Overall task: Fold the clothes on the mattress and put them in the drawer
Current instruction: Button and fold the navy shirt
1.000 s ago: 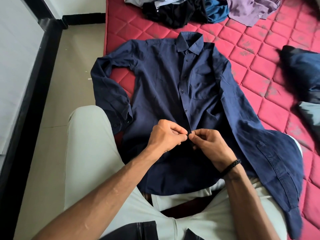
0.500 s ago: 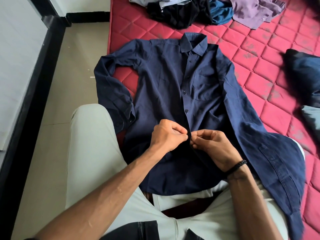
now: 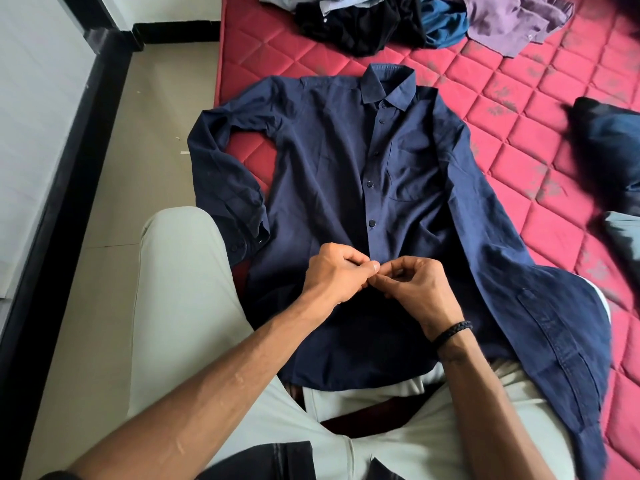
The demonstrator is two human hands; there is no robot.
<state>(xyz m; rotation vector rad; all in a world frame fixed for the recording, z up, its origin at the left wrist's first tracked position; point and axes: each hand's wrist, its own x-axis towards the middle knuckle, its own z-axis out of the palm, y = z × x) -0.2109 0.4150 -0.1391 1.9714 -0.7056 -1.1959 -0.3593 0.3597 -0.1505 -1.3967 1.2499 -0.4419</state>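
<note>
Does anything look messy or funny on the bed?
A little. The navy shirt lies flat, but one sleeve hangs off the red mattress edge over the floor. Unfolded clothes sit crumpled in a heap at the top. Both hands pinch the shirt's front. Nothing looks torn or spilled.
</note>
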